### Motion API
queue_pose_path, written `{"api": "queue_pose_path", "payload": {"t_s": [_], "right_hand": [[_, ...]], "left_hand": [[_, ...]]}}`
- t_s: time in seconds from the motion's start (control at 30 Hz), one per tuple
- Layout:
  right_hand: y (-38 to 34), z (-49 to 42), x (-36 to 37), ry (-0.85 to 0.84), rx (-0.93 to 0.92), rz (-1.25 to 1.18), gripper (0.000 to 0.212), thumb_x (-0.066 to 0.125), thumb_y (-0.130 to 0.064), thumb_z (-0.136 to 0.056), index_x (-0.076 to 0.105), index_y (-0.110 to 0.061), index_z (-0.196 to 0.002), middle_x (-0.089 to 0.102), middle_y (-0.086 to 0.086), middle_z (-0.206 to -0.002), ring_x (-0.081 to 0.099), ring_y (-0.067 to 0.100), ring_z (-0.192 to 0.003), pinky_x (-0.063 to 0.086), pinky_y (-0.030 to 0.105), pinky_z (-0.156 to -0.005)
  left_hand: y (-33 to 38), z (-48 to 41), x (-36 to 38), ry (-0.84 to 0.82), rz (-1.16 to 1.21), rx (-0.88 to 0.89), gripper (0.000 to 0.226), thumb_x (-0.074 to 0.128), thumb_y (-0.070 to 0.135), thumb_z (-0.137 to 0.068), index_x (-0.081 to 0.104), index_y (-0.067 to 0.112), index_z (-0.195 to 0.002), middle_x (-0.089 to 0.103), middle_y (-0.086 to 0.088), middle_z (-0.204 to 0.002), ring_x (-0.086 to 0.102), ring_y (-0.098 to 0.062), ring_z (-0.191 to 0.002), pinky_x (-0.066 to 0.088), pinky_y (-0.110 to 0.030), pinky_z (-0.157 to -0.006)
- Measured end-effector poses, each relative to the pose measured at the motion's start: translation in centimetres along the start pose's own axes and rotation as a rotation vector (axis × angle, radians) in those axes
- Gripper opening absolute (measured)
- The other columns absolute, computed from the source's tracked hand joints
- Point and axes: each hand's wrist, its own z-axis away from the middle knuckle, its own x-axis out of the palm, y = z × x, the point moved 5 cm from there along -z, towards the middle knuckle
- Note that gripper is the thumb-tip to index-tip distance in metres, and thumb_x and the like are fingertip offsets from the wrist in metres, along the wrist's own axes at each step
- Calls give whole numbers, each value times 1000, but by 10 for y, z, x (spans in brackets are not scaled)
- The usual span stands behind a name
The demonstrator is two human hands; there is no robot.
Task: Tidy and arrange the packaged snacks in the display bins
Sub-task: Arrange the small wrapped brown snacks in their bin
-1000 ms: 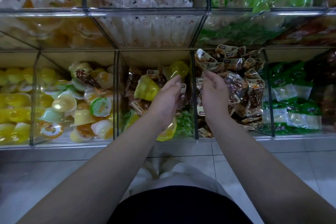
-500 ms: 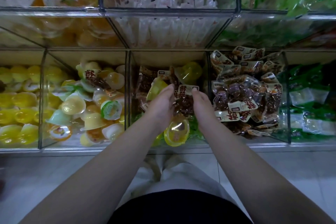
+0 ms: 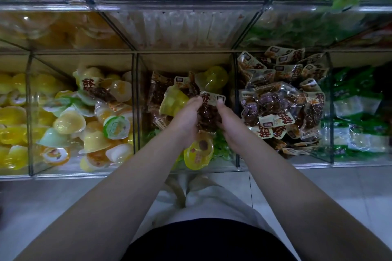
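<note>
Grip on one brown snack packet point(image 3: 209, 112): left hand point(image 3: 186, 117) and right hand point(image 3: 228, 122) both clamp it over the middle bin point(image 3: 184, 61), among jelly cups point(image 3: 198, 152). Lifting it straight up, clear of the cups, before carrying it right to the matching bin point(image 3: 297, 160) should avoid spills.

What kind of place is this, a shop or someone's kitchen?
Most likely a shop's loose-snack display. Two rows of clear bins stand side by side, heaped with small wrapped snacks in bulk: jelly cups, brown snack packets and green packets.
</note>
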Motion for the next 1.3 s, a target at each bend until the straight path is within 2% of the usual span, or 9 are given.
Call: {"api": "queue_pose_path", "payload": {"t_s": [0.2,0.3,0.6,0.73,0.87,0.97,1.03,1.13,1.3], "right_hand": [[2,1,-3,-58,-80,-56,49,41,-59,-95,50,-25,-129,60,-4,-123,55,18,-116,39,35,-88],[4,2,-4,-58,-109,-120,45,43,-52,-98,51,-23,-132,63,-2,-121,59,16,-112,45,30,-80],[3,9,-6,-92,-116,-251,42,42,-44,-101,59,-17,-127,71,-4,-106,65,13,-100,50,33,-86],[0,17,-9,-129,-154,-281,39,39,-41,-103,62,-17,-123,73,-10,-93,67,7,-85,50,27,-75],[-12,28,-17,-137,-207,-238,33,39,-43,-101,66,-24,-108,72,-6,-91,65,9,-81,53,30,-78],[-27,38,-29,-94,-265,-177,32,38,-46,-101,66,-31,-96,72,-12,-85,64,3,-72,50,27,-70],[-36,43,-38,-56,-295,-154,31,38,-48,-101,65,-34,-97,71,-11,-96,63,5,-79,52,29,-75],[-43,52,-52,2,-327,-128,31,38,-53,-99,66,-40,-99,67,-14,-104,62,12,-100,50,40,-95],[-45,60,-76,54,-373,-161,29,40,-51,-99,65,-37,-103,68,-10,-108,61,14,-109,46,45,-100]], "left_hand": [[0,-2,1,55,9,55,20,40,25,-104,57,28,-93,65,7,-91,59,-4,-83,47,-26,-72],[1,-1,2,66,2,90,19,40,24,-104,57,26,-98,67,4,-95,62,-7,-86,50,-28,-77],[5,3,-9,74,-75,114,37,40,32,-103,53,13,-132,63,-4,-125,54,-16,-119,41,-38,-103],[5,8,-8,61,-101,153,21,39,29,-103,59,23,-110,63,10,-98,57,-1,-91,43,-26,-75],[4,13,-7,80,-120,184,27,44,31,-101,63,22,-118,73,5,-97,68,-11,-88,52,-28,-70],[7,18,-2,59,-96,185,22,46,32,-100,64,22,-108,74,12,-75,70,-6,-66,54,-27,-60],[8,20,5,39,-79,190,22,44,32,-100,63,22,-107,73,16,-71,70,-5,-65,54,-31,-66],[7,24,19,6,-28,195,20,47,29,-99,65,21,-104,74,15,-76,66,-16,-92,51,-43,-85],[8,28,45,-39,-59,238,22,45,18,-101,66,22,-104,74,14,-78,64,-14,-86,43,-38,-84]]}}
